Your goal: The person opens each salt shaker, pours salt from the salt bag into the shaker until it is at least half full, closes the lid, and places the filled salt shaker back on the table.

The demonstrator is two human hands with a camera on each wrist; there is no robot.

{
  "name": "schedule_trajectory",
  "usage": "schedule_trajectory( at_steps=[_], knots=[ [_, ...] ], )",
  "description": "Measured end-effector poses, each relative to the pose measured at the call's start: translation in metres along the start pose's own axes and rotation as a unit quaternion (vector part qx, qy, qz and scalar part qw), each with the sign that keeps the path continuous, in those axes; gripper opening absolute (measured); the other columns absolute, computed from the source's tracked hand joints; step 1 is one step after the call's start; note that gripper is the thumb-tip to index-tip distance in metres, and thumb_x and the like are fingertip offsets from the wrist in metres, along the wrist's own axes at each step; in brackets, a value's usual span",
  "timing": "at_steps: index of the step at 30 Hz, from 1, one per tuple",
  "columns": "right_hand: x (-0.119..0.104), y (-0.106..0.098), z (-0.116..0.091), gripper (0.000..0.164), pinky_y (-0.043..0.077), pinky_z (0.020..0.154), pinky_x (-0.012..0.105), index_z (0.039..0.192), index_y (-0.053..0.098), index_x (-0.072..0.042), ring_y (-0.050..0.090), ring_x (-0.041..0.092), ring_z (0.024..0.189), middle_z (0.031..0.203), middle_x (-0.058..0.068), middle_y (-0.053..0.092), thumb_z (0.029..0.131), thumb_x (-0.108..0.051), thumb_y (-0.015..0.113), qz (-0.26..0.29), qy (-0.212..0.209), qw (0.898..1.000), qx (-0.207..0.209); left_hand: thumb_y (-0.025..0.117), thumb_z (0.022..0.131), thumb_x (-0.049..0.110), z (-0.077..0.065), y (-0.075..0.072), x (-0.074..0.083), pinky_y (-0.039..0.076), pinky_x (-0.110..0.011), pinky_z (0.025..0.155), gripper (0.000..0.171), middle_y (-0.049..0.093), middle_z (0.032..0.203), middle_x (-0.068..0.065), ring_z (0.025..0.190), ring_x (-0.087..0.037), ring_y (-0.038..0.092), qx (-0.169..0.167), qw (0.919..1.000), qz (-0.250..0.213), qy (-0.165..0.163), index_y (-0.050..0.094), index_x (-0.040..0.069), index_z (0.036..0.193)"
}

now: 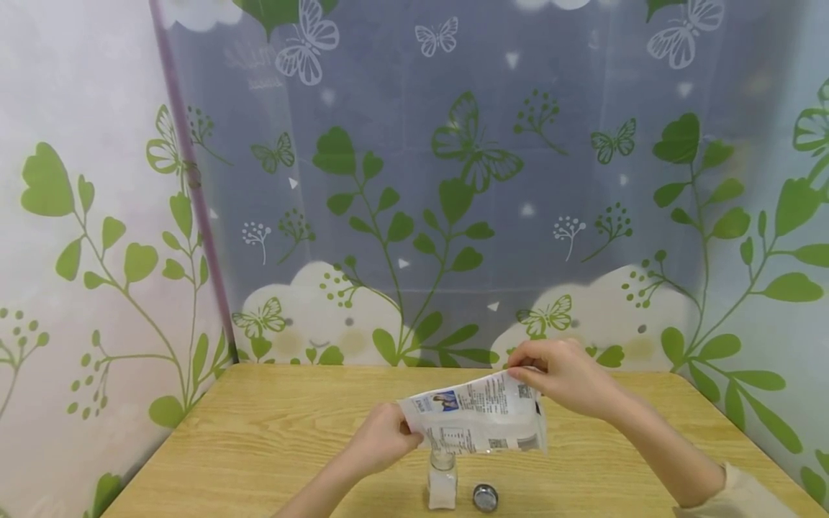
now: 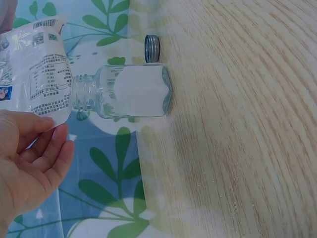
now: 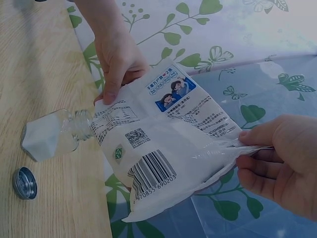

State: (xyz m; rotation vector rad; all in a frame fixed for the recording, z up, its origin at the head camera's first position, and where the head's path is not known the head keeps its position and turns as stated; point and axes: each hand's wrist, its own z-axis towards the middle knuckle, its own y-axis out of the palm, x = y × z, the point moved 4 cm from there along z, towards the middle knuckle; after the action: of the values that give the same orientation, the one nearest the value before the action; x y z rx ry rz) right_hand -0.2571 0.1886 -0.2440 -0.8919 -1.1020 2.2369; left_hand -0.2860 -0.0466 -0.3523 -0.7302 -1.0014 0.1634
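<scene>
A white printed plastic bag (image 1: 479, 417) is held tilted above the table between both hands. My left hand (image 1: 383, 437) pinches one corner of it between thumb and fingers, as the left wrist view (image 2: 29, 158) confirms. The far corner is pinched by my right hand (image 1: 565, 374), higher up. Right beneath the bag's lower edge, a small glass jar (image 1: 442, 483) stands upright without its lid, with white powder (image 2: 141, 90) filling much of it. Beside the jar lies a round silver screw lid (image 1: 485, 497). The bag's contents are hidden.
The wood-grain table (image 1: 259, 439) runs back to a cloth backdrop (image 1: 401, 216) printed with leaves and butterflies. More patterned cloth (image 1: 97, 216) closes off the left and right sides.
</scene>
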Motion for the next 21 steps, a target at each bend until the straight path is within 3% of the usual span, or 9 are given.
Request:
schedule_trajectory(
  at_steps=[21],
  knots=[
    [0.0014,0.0002,-0.0001,0.004,0.050,0.061,0.022,0.088,0.067,-0.012,0.058,0.003,0.070,0.083,-0.007,0.065,0.086,-0.011,0.064,-0.003,-0.002,1.000,0.004,0.062,0.075,-0.004,-0.0001,0.0008,0.0001,0.049,-0.022,0.056,0.027,0.069,0.088,-0.010,0.066,-0.008,0.057,-0.002,1.0000,-0.001,-0.003,0.067,-0.002,0.101]
  ],
)
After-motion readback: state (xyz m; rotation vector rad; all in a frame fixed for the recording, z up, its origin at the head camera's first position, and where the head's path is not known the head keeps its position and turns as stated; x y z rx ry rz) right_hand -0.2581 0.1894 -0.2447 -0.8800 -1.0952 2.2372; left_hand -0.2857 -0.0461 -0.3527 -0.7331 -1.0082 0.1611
